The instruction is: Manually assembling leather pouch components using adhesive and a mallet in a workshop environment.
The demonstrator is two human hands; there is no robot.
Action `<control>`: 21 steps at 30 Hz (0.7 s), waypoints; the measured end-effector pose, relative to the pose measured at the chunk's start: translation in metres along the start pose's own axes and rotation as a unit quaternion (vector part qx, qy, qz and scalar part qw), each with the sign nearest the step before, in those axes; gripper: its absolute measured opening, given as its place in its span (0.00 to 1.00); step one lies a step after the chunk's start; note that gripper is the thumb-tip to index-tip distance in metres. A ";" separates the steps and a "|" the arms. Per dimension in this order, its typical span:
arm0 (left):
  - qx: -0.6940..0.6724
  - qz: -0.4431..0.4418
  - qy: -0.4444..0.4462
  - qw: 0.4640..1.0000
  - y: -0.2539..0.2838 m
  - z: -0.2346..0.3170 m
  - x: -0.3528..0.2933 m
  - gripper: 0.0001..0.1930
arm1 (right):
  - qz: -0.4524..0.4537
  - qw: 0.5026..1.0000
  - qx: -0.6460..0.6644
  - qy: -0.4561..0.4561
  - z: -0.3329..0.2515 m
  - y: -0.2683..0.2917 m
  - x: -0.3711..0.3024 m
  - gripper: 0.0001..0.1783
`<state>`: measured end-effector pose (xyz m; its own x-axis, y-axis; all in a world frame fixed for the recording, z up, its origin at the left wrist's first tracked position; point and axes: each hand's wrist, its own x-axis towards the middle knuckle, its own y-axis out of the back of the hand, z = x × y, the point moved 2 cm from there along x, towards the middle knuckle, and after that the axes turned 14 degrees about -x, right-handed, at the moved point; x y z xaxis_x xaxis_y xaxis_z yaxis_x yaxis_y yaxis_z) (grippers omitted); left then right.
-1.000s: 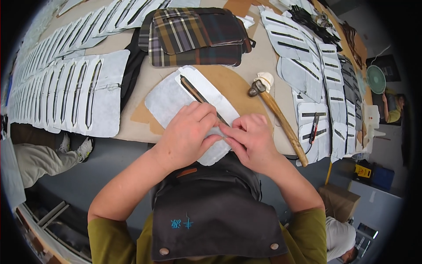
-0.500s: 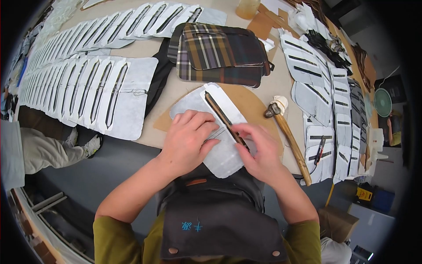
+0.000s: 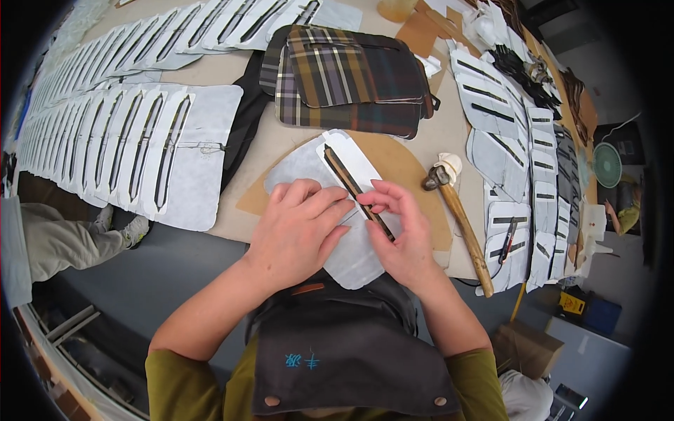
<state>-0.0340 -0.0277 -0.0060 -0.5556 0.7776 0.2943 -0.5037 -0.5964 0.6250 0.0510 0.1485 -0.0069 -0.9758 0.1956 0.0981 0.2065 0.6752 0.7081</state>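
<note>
Two hands steady a slotted panel at the table's near edge

The right hand has thumb and forefinger parted, tips at the long dark slot with a brown inner edge; whether its curled fingers pinch anything cannot be told. The left hand lies over the panel's left side, thumb spread from the fingers, probably keeping the piece from sliding.

That piece, a pale grey fabric panel with rounded corners, carries a white strip around the slot. It lies aslant, its near end reaching past the near edge of the beige tabletop, perhaps so both hands meet the slot comfortably. Beneath it, a tan curved sheet seems to serve as a work mat.

To the right, a wooden-handled hammer with white cloth at its head lies with its handle toward the near edge, likely for easy reach. Beyond, dark plaid fabric pieces are stacked. Overlapping grey slotted panels run along the tabletop's left side, fanned perhaps so each lifts singly.
</note>
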 end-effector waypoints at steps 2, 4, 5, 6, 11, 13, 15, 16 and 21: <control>0.008 0.005 -0.007 1.000 -0.002 0.001 0.001 0.19 | -0.002 1.000 0.003 -0.009 0.001 0.000 -0.001 0.31; 0.018 0.010 -0.012 1.000 -0.004 0.001 0.001 0.19 | -0.005 1.000 0.009 -0.017 0.001 0.000 -0.001 0.31; 0.025 0.011 -0.015 1.000 -0.004 0.001 0.002 0.19 | -0.003 1.000 -0.022 0.008 -0.001 0.001 0.000 0.30; 0.031 0.011 -0.018 0.999 -0.005 0.003 0.001 0.19 | -0.001 0.998 -0.053 0.033 -0.002 0.002 -0.001 0.29; 0.044 0.003 -0.016 0.999 -0.006 0.002 -0.001 0.18 | 0.027 0.980 -0.144 0.137 -0.011 -0.002 -0.001 0.27; 0.042 0.013 -0.022 0.999 -0.006 0.003 -0.002 0.18 | 0.030 0.983 -0.112 0.142 -0.005 0.001 -0.001 0.26; 0.042 0.022 -0.017 0.999 -0.005 0.005 -0.004 0.17 | 0.056 0.994 -0.041 0.087 0.002 -0.004 -0.007 0.26; 0.043 0.022 -0.017 0.999 -0.006 0.005 -0.004 0.17 | 0.082 0.996 0.028 0.029 0.006 -0.005 -0.010 0.25; 0.046 0.038 -0.026 0.998 -0.008 0.001 -0.006 0.17 | 0.058 0.996 -0.046 0.057 0.000 -0.001 -0.006 0.25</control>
<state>-0.0259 -0.0274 -0.0125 -0.5541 0.7413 0.3787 -0.3967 -0.6352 0.6627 0.0562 0.1467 -0.0079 -0.9489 0.1830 0.2571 0.3153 0.5836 0.7484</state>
